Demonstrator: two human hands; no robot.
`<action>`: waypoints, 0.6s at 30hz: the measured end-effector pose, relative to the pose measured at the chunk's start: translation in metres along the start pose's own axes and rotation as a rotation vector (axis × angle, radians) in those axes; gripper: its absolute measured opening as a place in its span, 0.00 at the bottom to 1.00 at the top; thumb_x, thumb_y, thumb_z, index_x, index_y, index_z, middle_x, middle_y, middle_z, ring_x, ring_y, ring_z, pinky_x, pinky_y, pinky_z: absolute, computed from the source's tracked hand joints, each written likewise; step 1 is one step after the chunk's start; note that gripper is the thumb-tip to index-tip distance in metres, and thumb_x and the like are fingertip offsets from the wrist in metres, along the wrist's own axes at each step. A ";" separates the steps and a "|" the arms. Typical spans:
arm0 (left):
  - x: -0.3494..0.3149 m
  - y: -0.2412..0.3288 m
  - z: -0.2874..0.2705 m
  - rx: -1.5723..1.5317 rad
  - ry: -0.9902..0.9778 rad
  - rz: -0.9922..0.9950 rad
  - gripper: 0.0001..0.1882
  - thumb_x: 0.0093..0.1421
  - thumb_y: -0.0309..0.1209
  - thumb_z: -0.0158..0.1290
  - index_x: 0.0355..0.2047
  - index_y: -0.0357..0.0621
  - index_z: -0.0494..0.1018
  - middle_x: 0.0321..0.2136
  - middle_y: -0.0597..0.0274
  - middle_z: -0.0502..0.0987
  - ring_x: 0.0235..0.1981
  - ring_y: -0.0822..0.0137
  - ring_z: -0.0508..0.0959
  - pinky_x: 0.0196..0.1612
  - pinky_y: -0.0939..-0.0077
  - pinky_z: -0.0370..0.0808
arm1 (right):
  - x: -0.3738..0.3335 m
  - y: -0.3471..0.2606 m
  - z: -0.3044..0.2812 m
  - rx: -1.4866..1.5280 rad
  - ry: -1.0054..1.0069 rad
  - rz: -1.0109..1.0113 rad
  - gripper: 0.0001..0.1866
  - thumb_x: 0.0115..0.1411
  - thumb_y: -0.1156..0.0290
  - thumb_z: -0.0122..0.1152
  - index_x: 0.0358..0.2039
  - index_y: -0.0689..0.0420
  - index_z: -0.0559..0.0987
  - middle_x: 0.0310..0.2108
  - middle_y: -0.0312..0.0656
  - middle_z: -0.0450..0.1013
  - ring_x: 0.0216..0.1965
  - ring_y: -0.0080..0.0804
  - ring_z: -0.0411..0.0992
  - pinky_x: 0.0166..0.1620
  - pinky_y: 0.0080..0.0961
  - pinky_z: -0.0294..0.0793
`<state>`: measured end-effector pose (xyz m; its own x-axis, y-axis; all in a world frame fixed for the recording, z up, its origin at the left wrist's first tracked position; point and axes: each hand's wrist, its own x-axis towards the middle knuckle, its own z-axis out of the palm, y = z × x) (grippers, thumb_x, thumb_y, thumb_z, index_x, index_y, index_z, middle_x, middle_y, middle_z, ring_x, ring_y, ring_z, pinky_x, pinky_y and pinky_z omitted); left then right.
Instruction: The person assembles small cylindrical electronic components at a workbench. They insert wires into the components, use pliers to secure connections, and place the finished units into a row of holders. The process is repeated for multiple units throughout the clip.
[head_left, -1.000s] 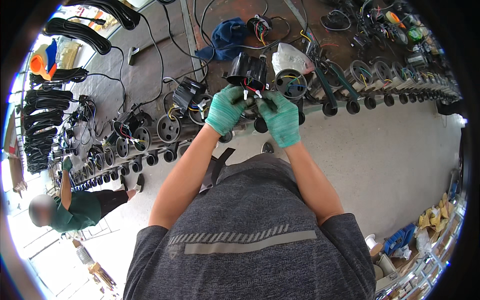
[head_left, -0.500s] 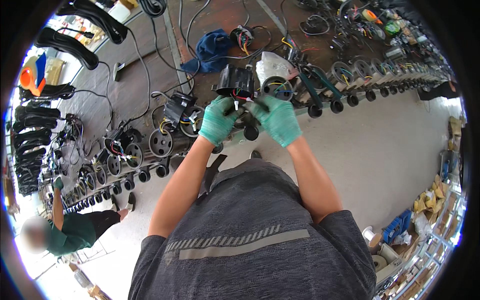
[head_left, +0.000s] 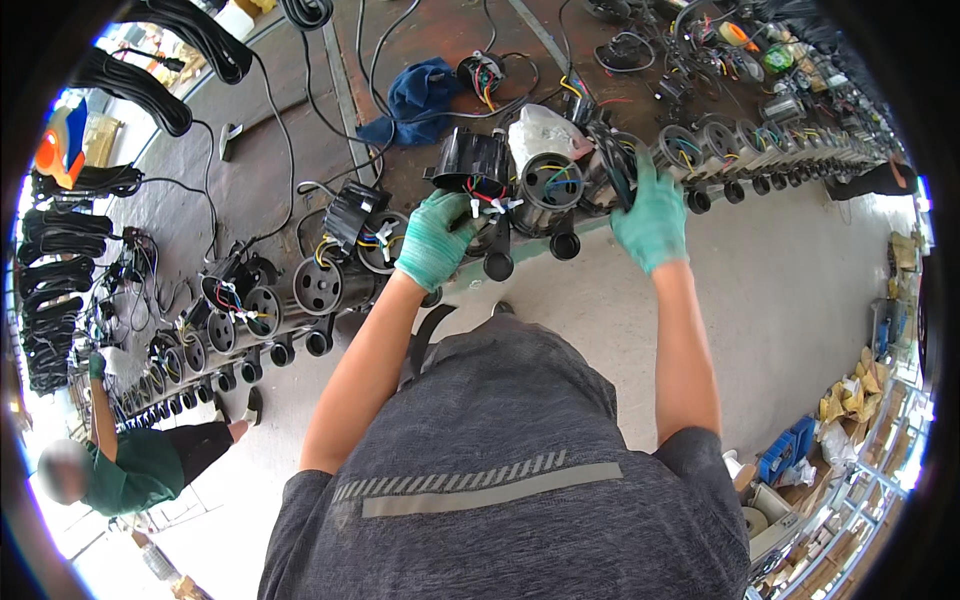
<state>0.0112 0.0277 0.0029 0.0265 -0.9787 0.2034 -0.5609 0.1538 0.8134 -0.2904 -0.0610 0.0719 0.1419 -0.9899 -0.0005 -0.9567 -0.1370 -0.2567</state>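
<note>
My left hand [head_left: 438,243], in a green knit glove, is curled at the near edge of a black motor housing [head_left: 472,162]. Red wires with white end caps [head_left: 498,206] come out of that housing beside its fingertips; what the fingers pinch is partly hidden. Off to the right, my gloved right hand [head_left: 650,222] is closed round the handles of pliers [head_left: 621,178]. One dark handle shows left of its fingers, and the jaws point away over the bench. Between the hands stands a grey round casing [head_left: 551,182] with coloured wires inside.
A long row of similar casings [head_left: 682,146] lines the bench edge on both sides. Beyond lie a blue cloth [head_left: 422,92], a clear plastic bag [head_left: 541,135], loose black cables and a hammer [head_left: 229,142]. A co-worker [head_left: 140,465] in green stands at far left.
My right hand has left the wires at the black housing and moved right onto the pliers, whose handles have shifted up and left. My left hand has stayed at the housing.
</note>
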 end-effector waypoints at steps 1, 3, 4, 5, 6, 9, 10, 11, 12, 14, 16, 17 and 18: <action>0.000 0.001 -0.001 0.001 -0.001 -0.002 0.10 0.60 0.25 0.66 0.42 0.39 0.83 0.37 0.53 0.81 0.36 0.52 0.83 0.41 0.63 0.78 | -0.017 0.015 0.025 0.175 0.064 -0.089 0.47 0.51 0.69 0.72 0.72 0.52 0.63 0.63 0.59 0.67 0.65 0.57 0.66 0.64 0.48 0.71; 0.002 0.005 -0.003 0.023 -0.005 -0.005 0.10 0.60 0.26 0.67 0.42 0.39 0.83 0.37 0.52 0.81 0.36 0.52 0.83 0.41 0.63 0.78 | -0.050 0.010 0.039 0.563 -0.014 -0.122 0.44 0.50 0.73 0.69 0.69 0.55 0.65 0.59 0.57 0.69 0.59 0.55 0.70 0.61 0.44 0.73; 0.002 0.005 -0.003 0.017 0.001 -0.009 0.10 0.60 0.26 0.67 0.42 0.39 0.83 0.37 0.52 0.81 0.36 0.52 0.83 0.41 0.63 0.78 | -0.069 -0.009 0.041 0.774 -0.165 -0.061 0.42 0.49 0.75 0.67 0.67 0.56 0.67 0.57 0.56 0.70 0.56 0.54 0.72 0.59 0.42 0.75; 0.000 0.006 -0.004 0.007 0.003 -0.017 0.10 0.60 0.26 0.67 0.42 0.39 0.83 0.37 0.52 0.81 0.36 0.52 0.83 0.41 0.63 0.78 | -0.084 -0.024 0.046 0.795 -0.214 -0.056 0.42 0.49 0.74 0.68 0.67 0.57 0.67 0.56 0.55 0.71 0.54 0.53 0.73 0.58 0.41 0.75; 0.000 0.006 -0.003 -0.002 0.004 -0.020 0.10 0.60 0.26 0.67 0.42 0.39 0.83 0.37 0.52 0.81 0.36 0.52 0.83 0.41 0.63 0.79 | -0.093 -0.036 0.054 0.815 -0.258 -0.050 0.42 0.49 0.73 0.68 0.67 0.58 0.67 0.54 0.55 0.71 0.52 0.53 0.74 0.57 0.40 0.76; 0.001 0.014 -0.005 -0.007 0.010 -0.036 0.11 0.60 0.26 0.67 0.43 0.38 0.83 0.38 0.52 0.81 0.36 0.52 0.83 0.42 0.64 0.78 | -0.098 -0.053 0.080 0.671 -0.221 -0.136 0.43 0.49 0.71 0.70 0.67 0.60 0.67 0.55 0.55 0.71 0.55 0.54 0.73 0.58 0.41 0.76; 0.000 0.017 -0.005 0.002 0.010 -0.045 0.12 0.60 0.26 0.67 0.43 0.38 0.83 0.38 0.52 0.81 0.36 0.52 0.83 0.42 0.64 0.78 | -0.097 -0.057 0.081 0.698 -0.256 -0.123 0.43 0.49 0.71 0.70 0.67 0.60 0.67 0.56 0.56 0.71 0.56 0.55 0.73 0.58 0.41 0.76; 0.000 0.015 -0.004 -0.039 0.025 -0.050 0.12 0.60 0.26 0.67 0.43 0.37 0.83 0.37 0.51 0.81 0.36 0.52 0.83 0.42 0.65 0.78 | -0.094 -0.061 0.080 0.726 -0.292 -0.111 0.43 0.49 0.70 0.70 0.67 0.60 0.67 0.56 0.56 0.71 0.57 0.55 0.73 0.59 0.41 0.76; 0.001 0.015 -0.004 -0.037 0.020 -0.056 0.12 0.60 0.26 0.67 0.43 0.36 0.83 0.37 0.51 0.81 0.37 0.52 0.83 0.42 0.65 0.78 | -0.090 -0.065 0.078 0.751 -0.323 -0.102 0.43 0.49 0.69 0.71 0.67 0.60 0.66 0.56 0.57 0.71 0.58 0.55 0.73 0.59 0.41 0.75; 0.000 0.014 -0.004 -0.035 0.010 -0.068 0.13 0.60 0.27 0.67 0.43 0.36 0.82 0.37 0.50 0.81 0.37 0.52 0.83 0.42 0.65 0.78 | -0.087 -0.067 0.087 0.760 -0.308 -0.151 0.44 0.49 0.69 0.71 0.67 0.61 0.66 0.57 0.57 0.71 0.57 0.56 0.73 0.60 0.43 0.76; 0.001 0.013 -0.003 -0.027 0.021 -0.048 0.13 0.59 0.27 0.67 0.43 0.35 0.82 0.36 0.51 0.81 0.37 0.53 0.83 0.42 0.65 0.78 | -0.084 -0.068 0.096 0.800 -0.318 -0.130 0.44 0.49 0.69 0.71 0.67 0.62 0.65 0.57 0.56 0.71 0.57 0.56 0.74 0.59 0.43 0.76; 0.002 0.013 -0.003 -0.023 0.020 -0.053 0.13 0.59 0.27 0.67 0.43 0.35 0.82 0.36 0.51 0.81 0.37 0.53 0.83 0.42 0.65 0.78 | -0.082 -0.068 0.098 0.791 -0.330 -0.131 0.44 0.49 0.69 0.71 0.67 0.62 0.65 0.57 0.56 0.71 0.56 0.56 0.74 0.59 0.43 0.76; 0.001 0.013 -0.003 -0.019 0.018 -0.060 0.13 0.59 0.27 0.67 0.43 0.35 0.83 0.36 0.51 0.81 0.37 0.54 0.83 0.42 0.66 0.78 | -0.081 -0.070 0.098 0.783 -0.343 -0.130 0.45 0.49 0.69 0.71 0.68 0.62 0.65 0.57 0.56 0.71 0.56 0.56 0.74 0.59 0.43 0.76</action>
<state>0.0062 0.0290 0.0151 0.0741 -0.9837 0.1637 -0.5419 0.0980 0.8347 -0.2105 0.0326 -0.0044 0.4275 -0.8850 -0.1844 -0.4952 -0.0586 -0.8668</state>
